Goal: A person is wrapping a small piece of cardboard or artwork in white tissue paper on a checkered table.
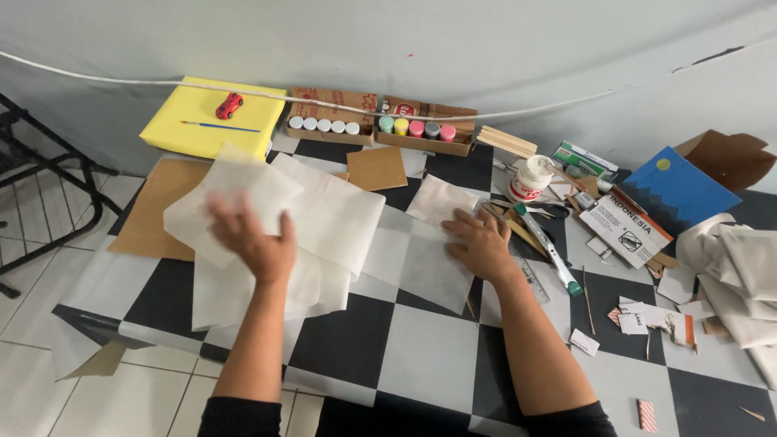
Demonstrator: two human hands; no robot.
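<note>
Left hand (257, 241) spread flat, holding nothing, pressed on a loose stack of white tissue sheets (316, 235). Right hand (483, 243) likewise open, palm down on a single translucent sheet (433, 243). Just right of that hand: a ruler (532, 279) and a green-tipped cutter (550, 251). Beyond both: a glue jar (530, 178), paint pots in cardboard trays (417, 133), a yellow box (212, 117).

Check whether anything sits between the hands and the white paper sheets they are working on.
Nothing visible does. The left hand lies directly on the stack of white sheets, and the right hand presses flat on a separate translucent sheet. The utility knife lies off to its right.
</note>
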